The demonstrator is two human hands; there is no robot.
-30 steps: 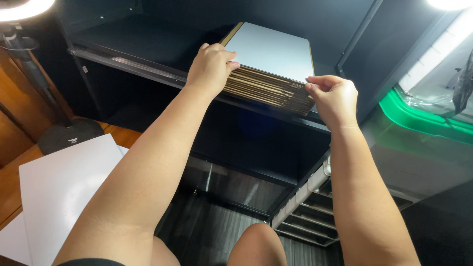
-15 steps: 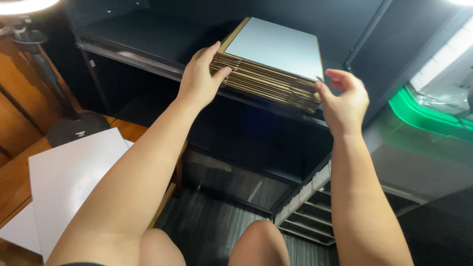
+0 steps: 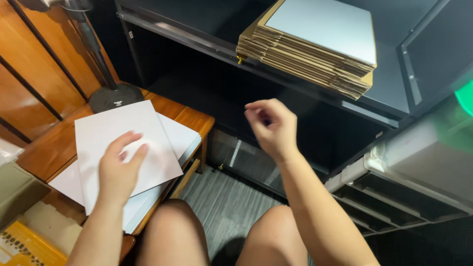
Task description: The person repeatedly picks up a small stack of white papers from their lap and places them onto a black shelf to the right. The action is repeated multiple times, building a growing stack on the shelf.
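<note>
My left hand lies flat with fingers spread on the top white sheet of a small pile on a low wooden table at the left. My right hand hangs in the air in front of the black shelf, fingers loosely curled, holding nothing. A stack of flat cardboard pieces with a white top face rests on that shelf, above and to the right of my right hand, apart from it.
A black lamp base and pole stand at the table's back. Cardboard and a yellow object lie at the lower left. A grey drawer unit sits at the right. My knees are at the bottom over a grey plank floor.
Both hands have left the cardboard stack on the shelf. My left hand dropped down onto the white sheets on the table; my right hand pulled back and lowered. The view tilted downward.
</note>
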